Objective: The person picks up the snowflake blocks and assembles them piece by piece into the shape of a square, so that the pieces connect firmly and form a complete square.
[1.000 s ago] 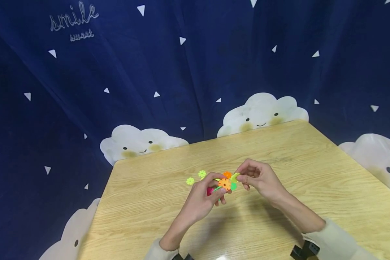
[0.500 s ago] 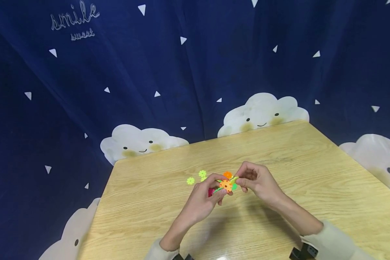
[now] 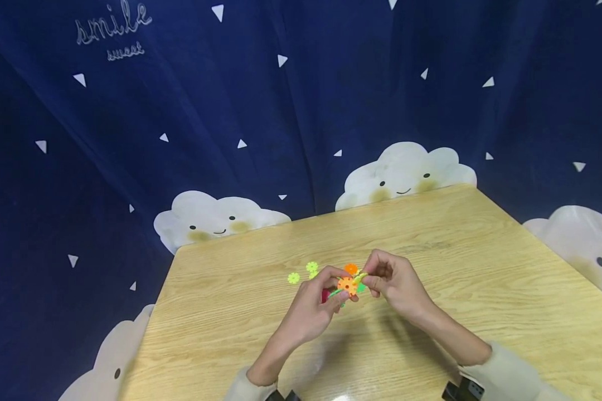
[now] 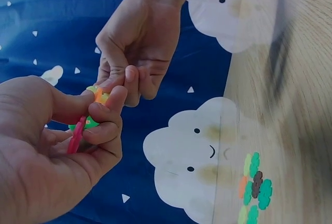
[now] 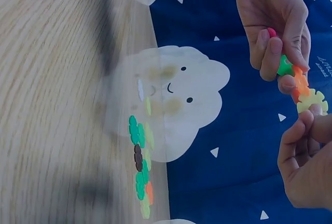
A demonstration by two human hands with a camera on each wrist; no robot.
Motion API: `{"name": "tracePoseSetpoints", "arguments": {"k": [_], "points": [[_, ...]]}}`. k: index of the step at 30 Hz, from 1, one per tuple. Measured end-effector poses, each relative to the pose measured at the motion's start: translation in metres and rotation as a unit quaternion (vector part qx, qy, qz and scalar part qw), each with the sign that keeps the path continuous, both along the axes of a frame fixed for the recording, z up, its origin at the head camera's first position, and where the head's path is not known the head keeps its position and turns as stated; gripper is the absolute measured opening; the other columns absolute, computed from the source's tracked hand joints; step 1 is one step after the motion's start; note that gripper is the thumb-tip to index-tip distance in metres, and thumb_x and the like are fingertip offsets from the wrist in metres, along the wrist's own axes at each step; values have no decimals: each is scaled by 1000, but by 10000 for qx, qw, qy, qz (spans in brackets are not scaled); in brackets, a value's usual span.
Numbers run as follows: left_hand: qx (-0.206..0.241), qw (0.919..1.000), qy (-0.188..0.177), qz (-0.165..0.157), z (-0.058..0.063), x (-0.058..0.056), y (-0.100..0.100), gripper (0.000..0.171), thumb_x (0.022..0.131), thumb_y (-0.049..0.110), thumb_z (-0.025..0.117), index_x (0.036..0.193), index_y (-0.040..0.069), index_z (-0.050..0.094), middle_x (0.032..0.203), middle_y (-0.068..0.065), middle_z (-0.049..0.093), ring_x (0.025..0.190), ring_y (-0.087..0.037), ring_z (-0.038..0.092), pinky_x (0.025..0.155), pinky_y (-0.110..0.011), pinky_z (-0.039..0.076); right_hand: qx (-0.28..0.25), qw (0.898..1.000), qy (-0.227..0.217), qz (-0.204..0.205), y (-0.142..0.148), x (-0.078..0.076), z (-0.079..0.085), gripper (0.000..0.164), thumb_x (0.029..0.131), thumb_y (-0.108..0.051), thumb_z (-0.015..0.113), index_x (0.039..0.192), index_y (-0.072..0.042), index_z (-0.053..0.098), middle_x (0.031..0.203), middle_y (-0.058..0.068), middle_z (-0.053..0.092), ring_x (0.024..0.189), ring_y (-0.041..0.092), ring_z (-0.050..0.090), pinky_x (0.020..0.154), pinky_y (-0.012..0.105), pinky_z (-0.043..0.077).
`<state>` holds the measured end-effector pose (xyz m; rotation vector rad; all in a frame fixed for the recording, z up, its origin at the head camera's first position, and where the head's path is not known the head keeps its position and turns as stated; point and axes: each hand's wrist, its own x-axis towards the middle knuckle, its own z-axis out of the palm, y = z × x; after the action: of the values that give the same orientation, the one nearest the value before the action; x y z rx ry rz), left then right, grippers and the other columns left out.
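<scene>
Above the worktop (image 3: pixel 221 323), the left hand (image 3: pixel 308 309) grips an orange disc (image 3: pixel 346 286), and the right hand (image 3: pixel 400 284) pinches a yellow disc (image 5: pixel 312 100).

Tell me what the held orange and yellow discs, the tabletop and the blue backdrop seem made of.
Orange disc and yellow disc: probably plastic, smooth, evenly coloured, with regular notches as if moulded. Tabletop: wood or wood-look laminate, with visible grain; a light reflection suggests a smooth coating. Blue backdrop: likely fabric, matte, hanging in soft folds.
</scene>
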<state>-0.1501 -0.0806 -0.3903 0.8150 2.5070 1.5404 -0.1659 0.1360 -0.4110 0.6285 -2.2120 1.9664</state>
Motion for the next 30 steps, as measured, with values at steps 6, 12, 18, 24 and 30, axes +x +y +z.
{"name": "tracePoseSetpoints", "arguments": {"k": [6,12,18,24,30], "points": [[87,9997,-218,-62,-1,1,0,26,103,5,62,128,9,59,100,1,76,65,-3,50,55,-16,38,58,9999,127,47,-1,2,1,16,91,11,69,86,1,58,80,8,58,59,12,54,51,21,47],[165,9994,-288,-108,-1,0,-3,25,103,6,61,128,8,57,101,-1,76,62,-4,49,57,-17,37,76,9997,246,36,-5,1,2,19,91,13,68,84,-1,57,78,9,57,58,11,52,50,20,45],[354,9982,-469,-123,-3,-3,-6,26,102,3,61,128,6,57,102,-10,75,81,-9,68,70,-20,50,42,9998,204,71,-10,1,2,20,91,13,67,84,-1,56,77,9,55,59,10,51,50,20,44],[438,9977,-493,-143,-4,-4,-3,25,102,3,62,126,5,57,102,-16,74,81,-10,67,69,-19,47,36,9998,188,4,-13,4,2,20,92,11,68,83,-2,56,76,9,55,59,9,49,48,20,42],[474,9972,-560,-119,-4,-4,0,24,103,4,61,126,6,56,98,-6,74,74,-8,62,63,-18,43,176,9998,62,17,-9,3,5,20,92,11,68,84,-3,56,77,9,55,59,11,50,49,21,42]]}}
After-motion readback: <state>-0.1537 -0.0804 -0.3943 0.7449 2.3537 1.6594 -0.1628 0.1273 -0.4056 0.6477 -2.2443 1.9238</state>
